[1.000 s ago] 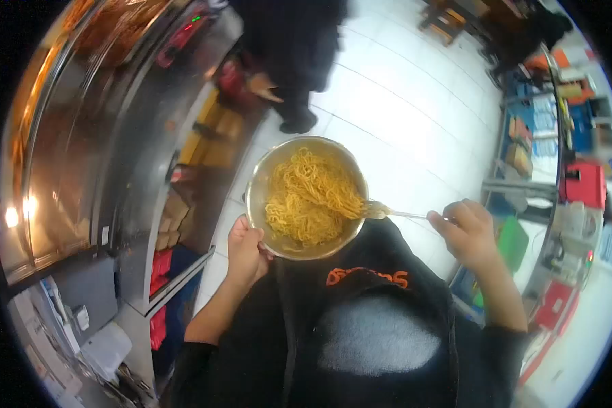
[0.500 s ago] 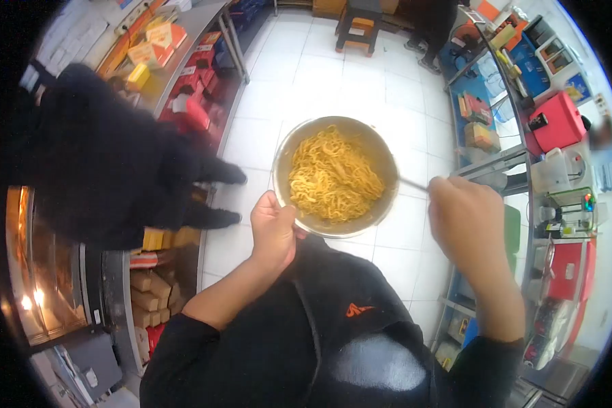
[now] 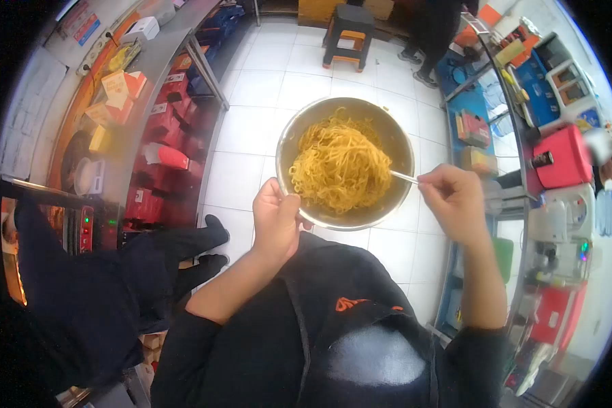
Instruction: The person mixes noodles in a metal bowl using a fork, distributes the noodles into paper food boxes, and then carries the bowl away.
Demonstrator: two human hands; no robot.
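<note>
A round metal bowl [image 3: 404, 132] full of yellow noodles [image 3: 340, 163] is held in front of my body, above the tiled floor. My left hand [image 3: 277, 217] grips its lower left rim, thumb over the edge and fingers curled underneath. In my right hand [image 3: 452, 197], the thumb and fingers pinch the thin metal handle of a utensil [image 3: 404, 177]. The utensil's head is buried in the noodles, which are heaped up around it on the right side of the bowl.
At lower left stands a person in dark clothes [image 3: 109, 292], close to the metal counter [image 3: 153, 85] with red boxes [image 3: 163, 126] below. A black stool [image 3: 347, 34] and another person's legs [image 3: 428, 51] are at the back. Shelving with a red container [image 3: 562, 163] lines the right.
The utensil has moved inward, gathering the noodles into a raised heap. My right hand has turned and shifted slightly. The person on the left has moved down in the view, uncovering the counter.
</note>
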